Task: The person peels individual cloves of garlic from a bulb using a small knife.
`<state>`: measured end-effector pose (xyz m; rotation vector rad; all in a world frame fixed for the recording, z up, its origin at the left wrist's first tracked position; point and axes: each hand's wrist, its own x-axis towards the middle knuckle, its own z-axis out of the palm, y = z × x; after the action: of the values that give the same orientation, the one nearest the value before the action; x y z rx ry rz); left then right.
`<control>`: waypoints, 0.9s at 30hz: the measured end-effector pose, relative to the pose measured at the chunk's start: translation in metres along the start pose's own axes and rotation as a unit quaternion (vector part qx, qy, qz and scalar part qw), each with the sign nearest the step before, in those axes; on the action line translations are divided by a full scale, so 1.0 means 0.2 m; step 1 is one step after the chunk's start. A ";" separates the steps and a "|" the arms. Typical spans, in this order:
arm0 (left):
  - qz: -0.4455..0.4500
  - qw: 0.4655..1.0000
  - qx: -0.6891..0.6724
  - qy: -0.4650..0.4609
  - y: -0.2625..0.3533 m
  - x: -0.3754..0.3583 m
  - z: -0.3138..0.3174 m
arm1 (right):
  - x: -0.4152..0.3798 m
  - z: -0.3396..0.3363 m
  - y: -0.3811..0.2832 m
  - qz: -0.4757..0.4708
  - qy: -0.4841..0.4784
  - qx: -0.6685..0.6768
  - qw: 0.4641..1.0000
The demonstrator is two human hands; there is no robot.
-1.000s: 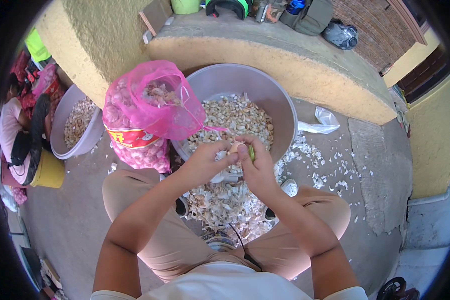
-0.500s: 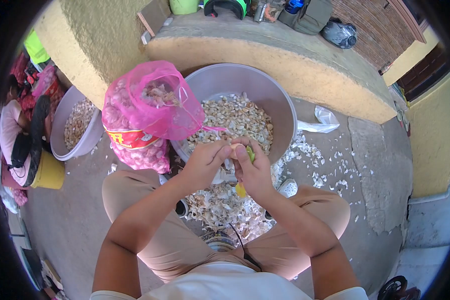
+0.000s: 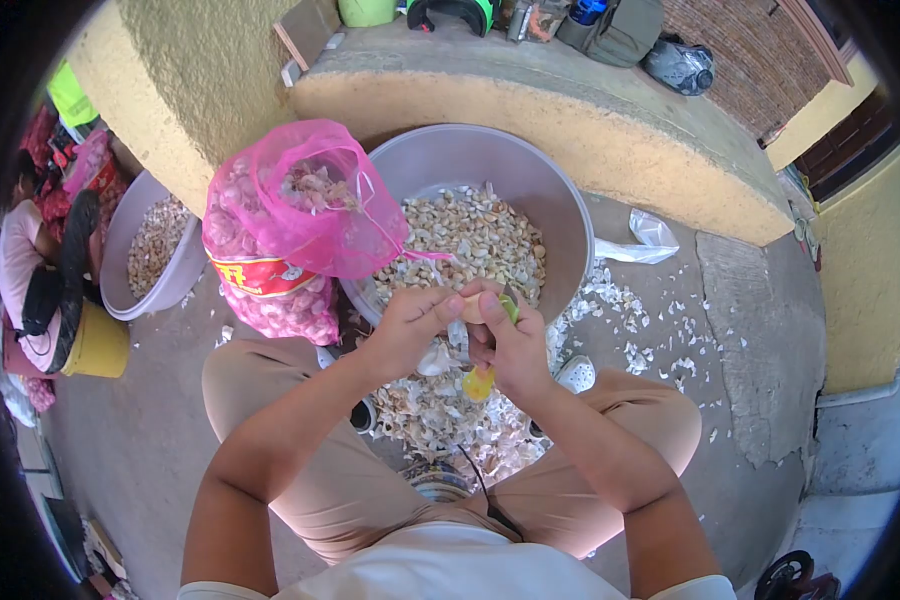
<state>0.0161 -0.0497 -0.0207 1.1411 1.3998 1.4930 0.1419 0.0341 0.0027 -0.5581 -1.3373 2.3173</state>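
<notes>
My left hand [image 3: 410, 330] and my right hand [image 3: 515, 345] meet over the near rim of a large greyish-purple basin [image 3: 562, 190]. Between their fingertips is a pale garlic clove [image 3: 472, 311], pinched by the left fingers. My right hand is closed around what looks like a small knife; its green part [image 3: 511, 308] shows above the fist and a yellow end [image 3: 477, 384] below. Most of the blade is hidden. Many garlic cloves [image 3: 480, 230] lie in the basin. Loose garlic skins [image 3: 430, 410] are heaped below my hands.
A pink mesh bag of garlic [image 3: 270, 200] leans against the basin's left side. Another person [image 3: 30, 250] sits at far left by a second basin [image 3: 118, 260] and a yellow bucket [image 3: 100, 340]. Behind is a concrete ledge [image 3: 530, 110]. White plastic [image 3: 655, 240] lies at right.
Both hands have shifted slightly; the right has turned a little and moved down. More of the yellow end shows below it, and a pale strip hangs between the hands.
</notes>
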 end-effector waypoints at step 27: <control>-0.025 0.996 -0.066 0.052 0.04 0.02 0.04 | 0.03 0.02 -0.02 -0.313 0.027 -0.454 0.834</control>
<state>0.0228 -0.0443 -0.0120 0.9533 1.3659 1.6041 0.1361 0.0364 0.0068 -0.3389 -2.1572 1.0503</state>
